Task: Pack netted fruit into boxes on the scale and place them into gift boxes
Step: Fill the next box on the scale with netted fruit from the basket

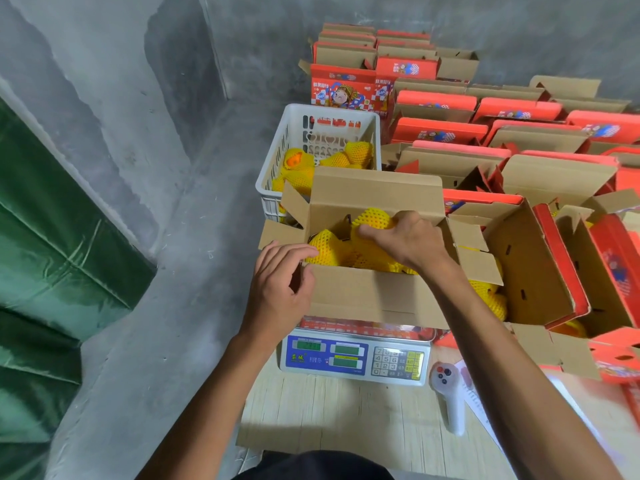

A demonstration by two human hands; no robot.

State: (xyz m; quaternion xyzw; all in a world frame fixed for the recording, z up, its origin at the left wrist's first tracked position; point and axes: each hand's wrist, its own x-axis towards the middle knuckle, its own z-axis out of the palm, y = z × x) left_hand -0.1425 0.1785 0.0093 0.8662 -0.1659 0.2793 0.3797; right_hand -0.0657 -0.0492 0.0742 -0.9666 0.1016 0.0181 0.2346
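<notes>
From the head camera, the open cardboard box (363, 296) sits on the electronic scale (356, 355) at the far edge of the wooden bench (346, 417). It is partly filled with netted fruit (329, 249). The right hand (405, 237) reaches in from above, its fingers curled over a fruit near the back of the box. The left hand (280, 282) rests at the box's near-left corner with fingertips touching a fruit and the rim; whether it pinches anything I cannot tell.

The likeliest trouble, as I judge it, is the reading: both hands bear on the box or its contents, so the green display cannot be trusted until they lift away. A push at the corner could also slide the box off the pan, which it overhangs. The loose side flaps could fold inward and trap a fruit.

The foam netting is yellow, soft and open-meshed, so it should grip fingers but can snag on the flap edges. The box is plain brown corrugated board, stiff yet easily creased. Behind it stands a white slatted plastic crate (277, 174) holding more netted fruit. Red printed gift boxes (440, 129) crowd the right, most with flaps open.
</notes>
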